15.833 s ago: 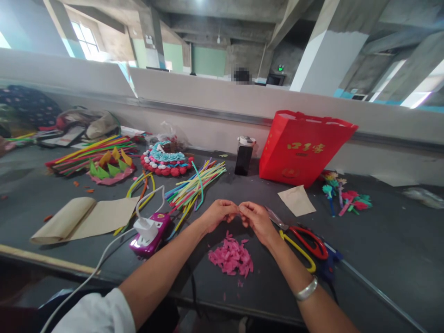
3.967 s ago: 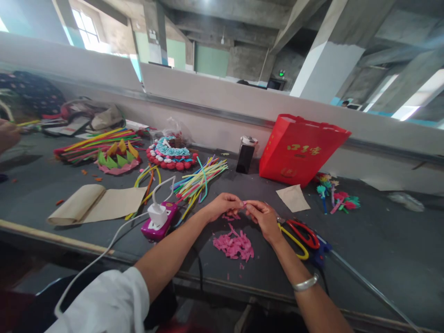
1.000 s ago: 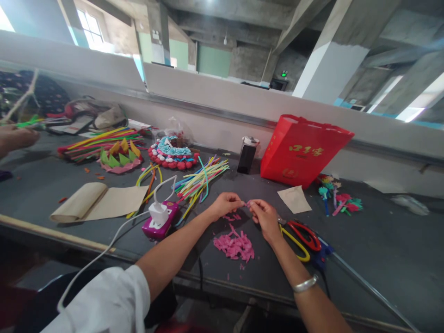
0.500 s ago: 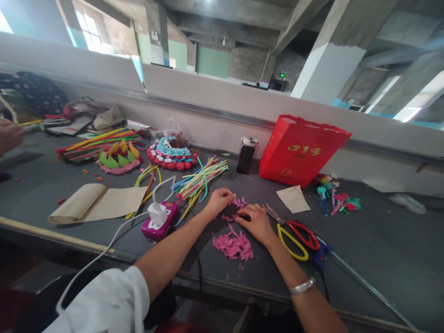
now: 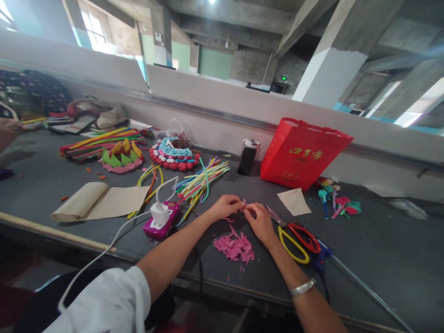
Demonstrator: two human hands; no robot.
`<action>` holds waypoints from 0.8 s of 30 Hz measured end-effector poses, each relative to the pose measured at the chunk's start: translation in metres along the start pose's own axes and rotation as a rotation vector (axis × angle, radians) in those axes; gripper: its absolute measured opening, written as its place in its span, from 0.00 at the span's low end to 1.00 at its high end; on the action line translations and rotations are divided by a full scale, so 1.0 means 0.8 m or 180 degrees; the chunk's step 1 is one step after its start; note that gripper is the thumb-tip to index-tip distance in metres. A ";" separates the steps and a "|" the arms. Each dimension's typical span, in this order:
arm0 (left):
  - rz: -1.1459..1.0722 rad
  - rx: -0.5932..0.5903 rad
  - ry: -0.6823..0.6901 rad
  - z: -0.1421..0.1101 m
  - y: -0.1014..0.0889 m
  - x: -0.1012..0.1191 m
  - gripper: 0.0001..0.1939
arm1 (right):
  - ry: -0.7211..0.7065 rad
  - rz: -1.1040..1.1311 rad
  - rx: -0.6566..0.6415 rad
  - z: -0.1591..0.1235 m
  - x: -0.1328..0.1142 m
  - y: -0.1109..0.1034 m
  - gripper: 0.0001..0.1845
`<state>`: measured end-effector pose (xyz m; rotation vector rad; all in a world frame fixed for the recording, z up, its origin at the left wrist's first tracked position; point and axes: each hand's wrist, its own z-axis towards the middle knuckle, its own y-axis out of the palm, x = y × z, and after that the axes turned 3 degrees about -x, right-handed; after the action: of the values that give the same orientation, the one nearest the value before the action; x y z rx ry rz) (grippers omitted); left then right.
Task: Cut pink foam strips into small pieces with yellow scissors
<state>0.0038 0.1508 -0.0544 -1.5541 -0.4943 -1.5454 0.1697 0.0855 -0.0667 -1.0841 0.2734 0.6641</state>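
Note:
My left hand (image 5: 226, 207) and my right hand (image 5: 260, 223) meet fingertip to fingertip over the dark tabletop. Between their pinched fingers is a small pink strip (image 5: 244, 202), mostly covered by the fingertips. Just below the hands lies a loose pile of pink strips (image 5: 234, 246), with a few stray bits around it. To the right of my right hand rest scissors (image 5: 298, 240) with one red and one yellow handle. Against them lies a blue glue gun (image 5: 319, 259) with a long clear stick coming out of it.
Behind my hands lie a bundle of coloured sticks (image 5: 204, 178), a black bottle (image 5: 247, 157) and a red bag (image 5: 303, 152). A purple power strip (image 5: 161, 226) with a white cable and a brown paper roll (image 5: 81, 203) are at left. At the far left edge shows another person's hand (image 5: 7, 132).
Half a second ago my hands were apart near the small pink bits, the right one lower. Now they are together again, pinching a pink strip. The other person's hand shifted slightly.

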 end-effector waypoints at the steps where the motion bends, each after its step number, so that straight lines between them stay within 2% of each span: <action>1: 0.0033 -0.0068 0.0031 -0.001 0.000 0.001 0.18 | 0.0011 0.0026 0.0011 0.000 0.000 0.000 0.07; 7: 0.0204 -0.0039 0.0206 -0.003 -0.003 0.006 0.17 | 0.0181 0.0388 0.0050 0.000 -0.007 0.001 0.09; 15: 0.0068 0.0163 0.0275 -0.001 -0.009 0.006 0.18 | 0.0816 0.1100 0.0351 0.001 0.003 -0.009 0.21; 21: -0.0211 0.0127 0.0138 0.000 -0.007 0.000 0.23 | 0.0940 0.1488 0.0303 0.000 -0.003 -0.010 0.23; 24: -0.0285 0.0045 0.0103 -0.001 -0.003 0.003 0.25 | 0.0895 0.1614 0.0159 0.001 -0.010 -0.010 0.19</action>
<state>0.0016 0.1509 -0.0513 -1.5120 -0.5621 -1.6289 0.1681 0.0804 -0.0563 -1.0661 0.8215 0.9474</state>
